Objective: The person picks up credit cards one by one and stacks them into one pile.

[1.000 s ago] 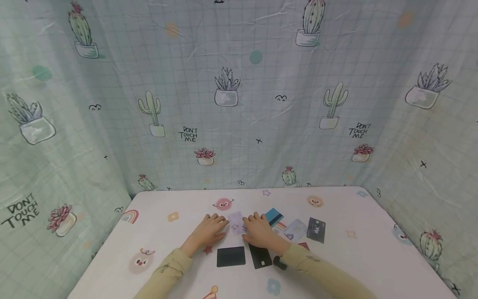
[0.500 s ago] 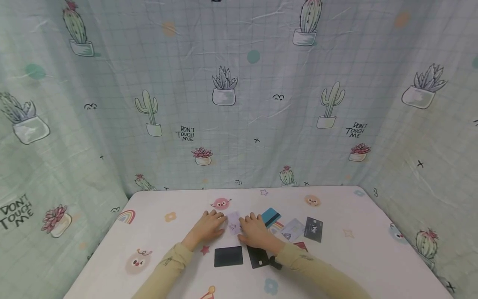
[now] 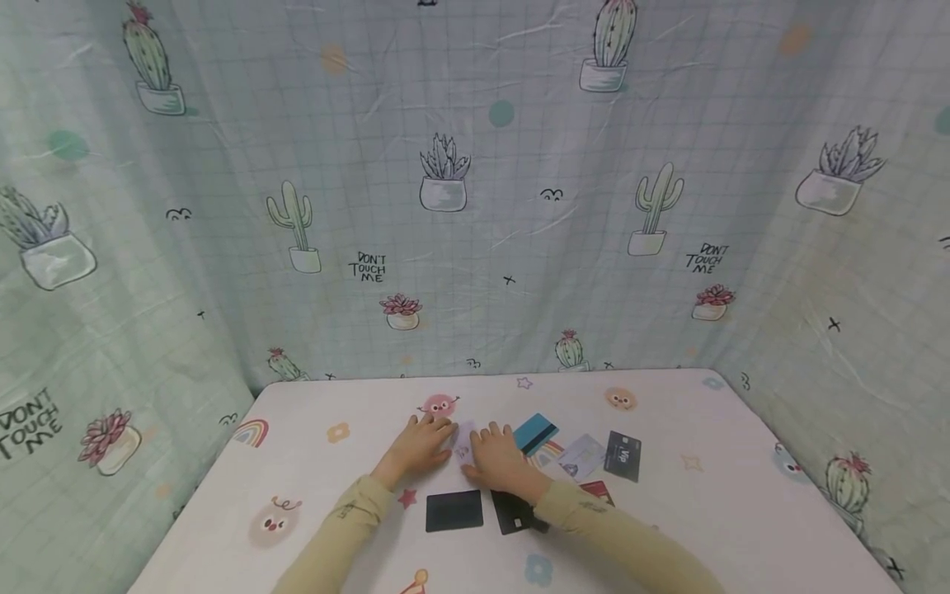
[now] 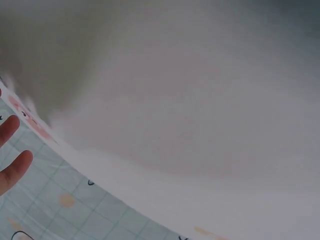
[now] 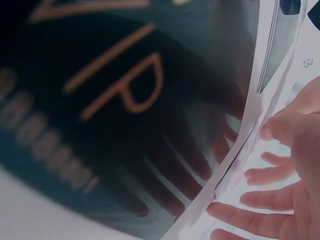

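A pale purple printed card (image 3: 463,443) lies on the white table between my hands. My left hand (image 3: 417,446) rests at its left side with relaxed fingers; two fingertips show at the edge of the left wrist view. At the card's right side sits my right hand (image 3: 503,464), its fingers fairly straight and its fingertips at the card in the right wrist view. Below the right wrist is a black card with a chip (image 3: 512,518), partly covered. A black VIP card (image 5: 120,130) fills much of the right wrist view, reflecting fingers. Another plain black card (image 3: 454,511) lies left of it.
To the right lie a blue card with a dark stripe (image 3: 536,433), a pale card (image 3: 582,457), a dark VIP card (image 3: 623,455) and a red card (image 3: 598,492), partly under the sleeve. A cactus-print curtain (image 3: 475,247) encloses the table's back and sides.
Both hands have come slightly closer together, over the sides of the pale purple card. Less of that card shows, and more of the red card shows. The other cards lie as before.
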### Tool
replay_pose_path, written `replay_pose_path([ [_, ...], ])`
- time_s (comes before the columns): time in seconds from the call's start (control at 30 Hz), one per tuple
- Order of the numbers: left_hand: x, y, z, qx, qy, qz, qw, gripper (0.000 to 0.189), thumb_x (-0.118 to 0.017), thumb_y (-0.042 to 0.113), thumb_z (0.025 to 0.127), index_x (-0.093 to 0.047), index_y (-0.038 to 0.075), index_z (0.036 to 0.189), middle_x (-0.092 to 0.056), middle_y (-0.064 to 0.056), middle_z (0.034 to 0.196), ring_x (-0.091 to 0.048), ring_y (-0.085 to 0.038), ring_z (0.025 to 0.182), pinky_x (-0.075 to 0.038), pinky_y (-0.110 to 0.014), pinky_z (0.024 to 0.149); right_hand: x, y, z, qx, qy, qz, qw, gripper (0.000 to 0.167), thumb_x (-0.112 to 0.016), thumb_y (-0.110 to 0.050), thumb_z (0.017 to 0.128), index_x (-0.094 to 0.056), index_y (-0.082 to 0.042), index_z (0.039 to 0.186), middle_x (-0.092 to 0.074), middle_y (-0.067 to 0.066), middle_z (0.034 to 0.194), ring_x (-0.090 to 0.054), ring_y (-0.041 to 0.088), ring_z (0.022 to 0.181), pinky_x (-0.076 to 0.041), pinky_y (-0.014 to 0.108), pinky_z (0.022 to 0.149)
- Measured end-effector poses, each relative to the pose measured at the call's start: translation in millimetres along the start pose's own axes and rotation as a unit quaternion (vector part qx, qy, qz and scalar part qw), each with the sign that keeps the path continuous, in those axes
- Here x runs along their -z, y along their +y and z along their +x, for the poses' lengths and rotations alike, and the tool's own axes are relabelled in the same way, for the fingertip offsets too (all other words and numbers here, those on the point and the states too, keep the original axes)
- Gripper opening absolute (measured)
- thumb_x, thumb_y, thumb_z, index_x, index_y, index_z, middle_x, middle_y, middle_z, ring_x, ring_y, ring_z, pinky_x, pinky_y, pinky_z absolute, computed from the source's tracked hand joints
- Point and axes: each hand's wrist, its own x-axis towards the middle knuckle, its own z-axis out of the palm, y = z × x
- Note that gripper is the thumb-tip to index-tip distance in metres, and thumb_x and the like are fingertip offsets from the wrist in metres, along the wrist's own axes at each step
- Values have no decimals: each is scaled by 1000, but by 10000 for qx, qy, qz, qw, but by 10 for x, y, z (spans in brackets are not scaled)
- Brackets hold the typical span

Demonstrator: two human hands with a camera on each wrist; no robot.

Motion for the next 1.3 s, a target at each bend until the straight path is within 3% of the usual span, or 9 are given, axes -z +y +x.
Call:
replay_pose_path([
  [0.3, 21, 51, -14, -8, -60, 70, 10000, 39, -59, 33, 81, -57, 14, 114, -57, -3, 113, -50, -26, 103, -40, -54, 84, -85, -94, 49, -19, -124, -261, 9996, 63, -51, -58, 78, -53, -7, 115, -60, 8, 106, -49, 24, 103, -36, 45, 90],
  [0.6, 27, 53, -13, -21, -134, 181, 9997, 36, -59, 34, 81, -59, 15, 112, -58, -1, 108, -49, -24, 103, -39, -50, 85, -90, -98, 92, 51, 38, -562, 9984, 59, -52, -58, 78, -55, -8, 110, -60, 7, 97, -50, 22, 97, -37, 42, 84],
  [0.87, 37, 54, -27, -128, -74, 239, 9996, 38, -60, 36, 80, -59, 15, 111, -59, -1, 105, -49, -22, 98, -40, -48, 82, -95, -42, 110, 173, -120, -356, 9991, 55, -54, -54, 78, -55, -9, 110, -59, 7, 98, -49, 23, 98, -38, 44, 87],
  [1.03, 33, 57, -31, -223, -16, 201, 9995, 46, -58, 44, 80, -57, 14, 116, -58, 0, 111, -49, -22, 100, -40, -47, 83, -46, 13, 107, 330, -112, -240, 9991, 53, -57, -51, 77, -56, -10, 110, -59, 6, 98, -49, 22, 96, -38, 44, 85],
  [1.3, 29, 95, -64, -344, -30, 60, 9994, 54, -57, 48, 79, -54, 13, 120, -55, -3, 121, -49, -26, 107, -40, -53, 85, -12, 87, 86, 624, -432, 160, 9970, 55, -59, -46, 77, -52, -13, 120, -58, 3, 111, -46, 21, 101, -38, 45, 88],
])
